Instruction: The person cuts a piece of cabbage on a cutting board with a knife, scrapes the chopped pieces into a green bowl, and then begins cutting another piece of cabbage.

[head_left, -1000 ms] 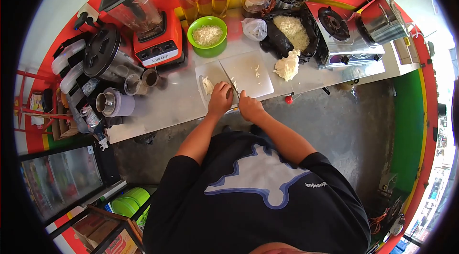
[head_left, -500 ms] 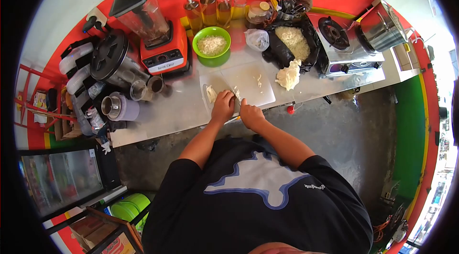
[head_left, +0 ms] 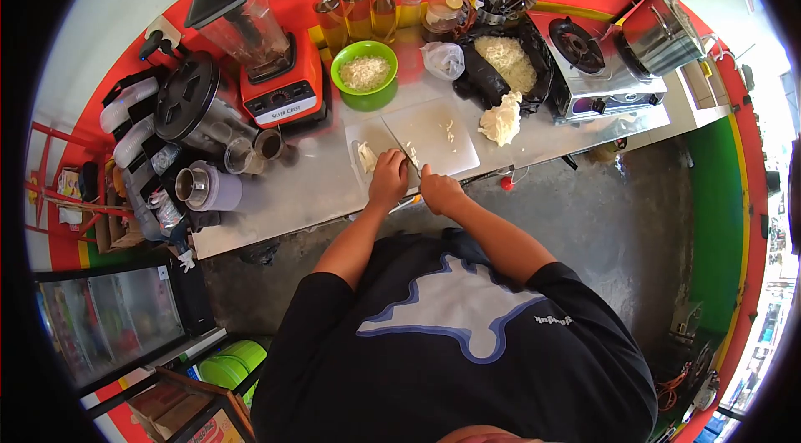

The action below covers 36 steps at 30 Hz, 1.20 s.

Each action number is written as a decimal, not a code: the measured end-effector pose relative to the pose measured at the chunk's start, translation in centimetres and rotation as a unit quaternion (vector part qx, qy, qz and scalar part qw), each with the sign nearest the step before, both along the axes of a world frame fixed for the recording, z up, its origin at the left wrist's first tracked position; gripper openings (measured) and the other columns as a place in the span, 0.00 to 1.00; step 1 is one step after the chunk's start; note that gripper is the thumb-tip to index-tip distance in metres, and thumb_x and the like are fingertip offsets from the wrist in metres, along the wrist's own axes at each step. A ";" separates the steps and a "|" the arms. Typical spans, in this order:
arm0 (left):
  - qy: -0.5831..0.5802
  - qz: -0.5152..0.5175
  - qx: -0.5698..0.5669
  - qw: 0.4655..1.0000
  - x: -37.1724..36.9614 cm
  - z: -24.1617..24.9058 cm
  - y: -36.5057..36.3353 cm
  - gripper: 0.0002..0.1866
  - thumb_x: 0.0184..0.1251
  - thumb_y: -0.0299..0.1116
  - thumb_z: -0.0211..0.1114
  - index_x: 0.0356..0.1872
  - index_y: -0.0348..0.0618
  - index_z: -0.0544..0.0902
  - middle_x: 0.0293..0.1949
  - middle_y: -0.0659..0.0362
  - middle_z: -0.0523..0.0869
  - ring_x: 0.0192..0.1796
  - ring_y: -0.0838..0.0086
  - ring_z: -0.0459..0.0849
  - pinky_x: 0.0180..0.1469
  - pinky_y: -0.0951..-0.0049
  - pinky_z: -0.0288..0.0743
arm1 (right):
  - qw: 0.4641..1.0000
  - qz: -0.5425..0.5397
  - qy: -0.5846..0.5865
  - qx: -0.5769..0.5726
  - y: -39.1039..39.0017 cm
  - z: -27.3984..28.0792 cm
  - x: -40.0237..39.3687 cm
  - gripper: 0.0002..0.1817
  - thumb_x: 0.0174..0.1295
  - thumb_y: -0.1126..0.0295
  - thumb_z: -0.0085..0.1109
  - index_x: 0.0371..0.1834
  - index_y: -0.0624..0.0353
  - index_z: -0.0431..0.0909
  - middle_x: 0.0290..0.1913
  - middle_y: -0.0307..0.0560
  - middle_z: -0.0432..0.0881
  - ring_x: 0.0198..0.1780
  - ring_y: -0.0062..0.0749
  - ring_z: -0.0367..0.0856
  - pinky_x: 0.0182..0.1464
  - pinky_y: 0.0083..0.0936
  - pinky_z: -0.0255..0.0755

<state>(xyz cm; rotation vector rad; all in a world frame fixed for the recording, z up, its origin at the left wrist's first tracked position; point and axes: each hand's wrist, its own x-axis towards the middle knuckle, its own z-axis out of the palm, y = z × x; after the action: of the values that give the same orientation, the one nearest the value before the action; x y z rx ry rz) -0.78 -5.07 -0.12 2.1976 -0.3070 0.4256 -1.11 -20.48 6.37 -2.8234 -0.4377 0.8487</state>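
Observation:
My right hand (head_left: 441, 192) is closed around the handle of a knife (head_left: 405, 147), whose thin blade points away from me over a white cutting board (head_left: 459, 161). Just left of the blade, my left hand (head_left: 389, 179) presses down on the board with its fingers bent together. What lies under those fingers is hidden. Pale sliced food (head_left: 366, 157) rests on the board's left part, and small shreds (head_left: 450, 133) of it lie to the right of the knife. Beyond the board's right edge sits a larger pale, ragged lump (head_left: 501, 119) on the steel counter.
A green bowl (head_left: 365, 98) of pale shreds stands behind the board, near a red blender (head_left: 284, 101). At the back right are a black plastic bag (head_left: 476, 80) with more shreds and a gas stove (head_left: 613, 97). Pump bottles (head_left: 356, 13) line the wall.
The view has shifted slightly. Both hands stay at nearly the same spot on the board, with the knife still in my right hand.

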 end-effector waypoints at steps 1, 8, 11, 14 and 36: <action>-0.005 -0.003 -0.006 1.000 0.1 -0.1 0.0 0.04 0.67 0.22 0.60 0.41 0.37 0.78 0.43 0.50 0.81 0.49 0.50 0.78 0.52 0.54 0.73 | 1.000 0.000 0.000 0.001 0.2 0.0 0.4 0.22 0.60 0.76 0.63 0.53 0.67 0.64 0.45 0.71 0.86 0.52 0.61 0.87 0.53 0.46 0.82; 0.056 0.019 -0.075 0.995 -0.3 -0.7 0.3 0.06 0.64 0.22 0.61 0.41 0.36 0.78 0.45 0.49 0.80 0.50 0.50 0.79 0.54 0.57 0.74 | 0.999 0.032 -0.003 -0.034 0.4 1.0 1.8 0.24 0.58 0.73 0.67 0.53 0.66 0.66 0.47 0.64 0.87 0.53 0.57 0.88 0.54 0.42 0.82; -0.007 0.063 -0.045 0.997 -0.7 -0.5 0.2 0.12 0.60 0.24 0.65 0.45 0.36 0.80 0.48 0.49 0.79 0.54 0.52 0.78 0.59 0.56 0.73 | 0.998 0.036 0.017 -0.043 0.1 1.7 1.1 0.24 0.57 0.74 0.68 0.53 0.67 0.66 0.47 0.64 0.87 0.53 0.58 0.88 0.54 0.43 0.82; -0.014 0.068 -0.007 0.998 -0.7 -0.2 0.1 0.15 0.58 0.24 0.66 0.47 0.36 0.80 0.49 0.49 0.78 0.55 0.51 0.76 0.59 0.56 0.72 | 0.999 0.028 0.016 -0.035 -0.2 1.6 0.0 0.21 0.59 0.75 0.64 0.53 0.67 0.65 0.46 0.67 0.87 0.51 0.59 0.88 0.53 0.46 0.82; -0.011 0.091 0.001 0.996 -0.3 -0.9 -0.3 0.07 0.59 0.24 0.67 0.39 0.40 0.84 0.43 0.54 0.81 0.49 0.54 0.78 0.51 0.58 0.75 | 0.999 -0.032 -0.007 -0.018 0.4 0.5 -2.9 0.16 0.65 0.74 0.54 0.52 0.68 0.64 0.41 0.70 0.87 0.46 0.63 0.88 0.48 0.48 0.83</action>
<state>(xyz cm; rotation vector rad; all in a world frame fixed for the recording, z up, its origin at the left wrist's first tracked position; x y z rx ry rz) -1.03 -5.42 -0.99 2.2327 -0.1193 0.5490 -3.99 -20.11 6.91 -2.8610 -0.3348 0.8314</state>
